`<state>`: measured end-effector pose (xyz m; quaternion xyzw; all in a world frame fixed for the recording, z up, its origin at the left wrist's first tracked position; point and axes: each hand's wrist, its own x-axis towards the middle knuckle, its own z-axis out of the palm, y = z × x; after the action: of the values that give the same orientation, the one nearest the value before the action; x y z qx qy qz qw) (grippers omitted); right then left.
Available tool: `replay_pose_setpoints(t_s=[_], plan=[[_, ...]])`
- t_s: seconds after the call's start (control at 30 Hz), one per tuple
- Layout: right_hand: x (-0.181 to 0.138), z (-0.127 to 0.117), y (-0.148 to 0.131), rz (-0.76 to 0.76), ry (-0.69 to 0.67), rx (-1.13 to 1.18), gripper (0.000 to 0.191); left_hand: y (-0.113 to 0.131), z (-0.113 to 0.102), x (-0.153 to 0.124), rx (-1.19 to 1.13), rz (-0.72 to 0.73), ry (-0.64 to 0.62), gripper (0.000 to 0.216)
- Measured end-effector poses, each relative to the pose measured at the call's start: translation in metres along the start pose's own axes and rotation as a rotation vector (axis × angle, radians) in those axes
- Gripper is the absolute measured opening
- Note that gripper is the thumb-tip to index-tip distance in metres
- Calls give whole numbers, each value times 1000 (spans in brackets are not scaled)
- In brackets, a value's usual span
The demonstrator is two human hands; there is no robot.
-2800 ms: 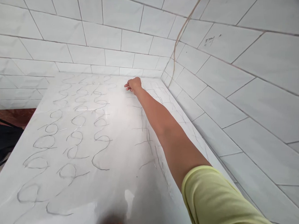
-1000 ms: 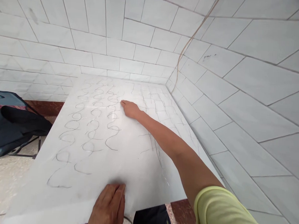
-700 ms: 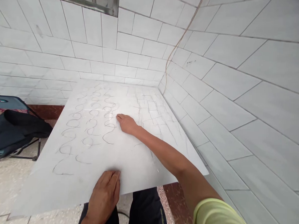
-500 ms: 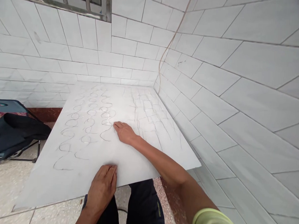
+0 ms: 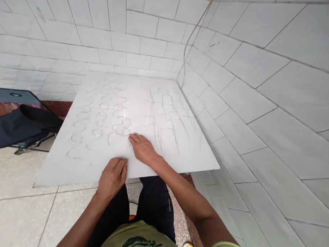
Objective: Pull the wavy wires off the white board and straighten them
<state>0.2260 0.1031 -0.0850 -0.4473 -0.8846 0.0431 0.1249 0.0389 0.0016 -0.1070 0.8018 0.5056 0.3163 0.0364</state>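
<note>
A white board (image 5: 63,170) with a smooth top lies in front of me. Rows of thin, wavy dark strands (image 5: 79,125) run over its left and middle parts. My right hand (image 5: 142,147) is over the middle of the board, its fingers pressed together and the tips down on the end of one curly strand (image 5: 110,136). My left hand (image 5: 112,175) is at the board's front edge with bent, closed fingers on the surface. Whatever is under those fingers is hidden. Right of my right hand, thin dark lines (image 5: 173,129) form a rough grid.
White tiled walls (image 5: 257,105) meet behind the board and along its right side. A cable (image 5: 186,48) hangs in the corner. At the left stands a folding chair (image 5: 14,96) with dark cloth (image 5: 21,124) on it. Speckled floor (image 5: 18,212) shows below.
The view has tipped downward, so my shirt shows now. The strand at my right fingertips has a different, more sideways curve. Both hands stay on the board.
</note>
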Motion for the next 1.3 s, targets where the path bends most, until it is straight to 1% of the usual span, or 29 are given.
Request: replay_pose_setpoints(t_s=[0.23, 0.4, 0.57, 0.67, 0.73, 0.83, 0.93, 1.07, 1.2, 1.23, 1.3], plan=[[-32, 3, -22, 50, 42, 75, 55, 3, -1, 1, -4, -12, -10, 23], [-42, 0, -32, 80, 42, 110, 53, 3, 0, 0, -6, -16, -14, 24], [-50, -9, -36, 79, 72, 169, 49, 4, 0, -2, -14, -31, -18, 25], [-62, -17, -39, 181, 140, 204, 48, 4, -1, -3, -31, -49, -25, 25], [-71, -22, -41, 235, 157, 213, 46, 5, -1, -3, -39, -64, -25, 25], [-82, -24, -45, 196, 118, 205, 41, 5, -2, -2, -41, -68, -26, 25], [-88, -19, -47, 152, 94, 200, 36, 5, -2, -1, -31, -58, -15, 25], [-87, -11, -44, 117, 176, 227, 30, 5, 0, 0, -40, -44, 14, 24], [-89, -10, -44, 48, 235, 231, 22, 7, -3, 3, -69, -67, 33, 26], [-91, -11, -45, 50, 239, 225, 20, 7, -4, 3, -74, -73, 29, 27], [-97, -11, -50, 72, 246, 217, 19, 10, -7, 5, -87, -42, -20, 32]])
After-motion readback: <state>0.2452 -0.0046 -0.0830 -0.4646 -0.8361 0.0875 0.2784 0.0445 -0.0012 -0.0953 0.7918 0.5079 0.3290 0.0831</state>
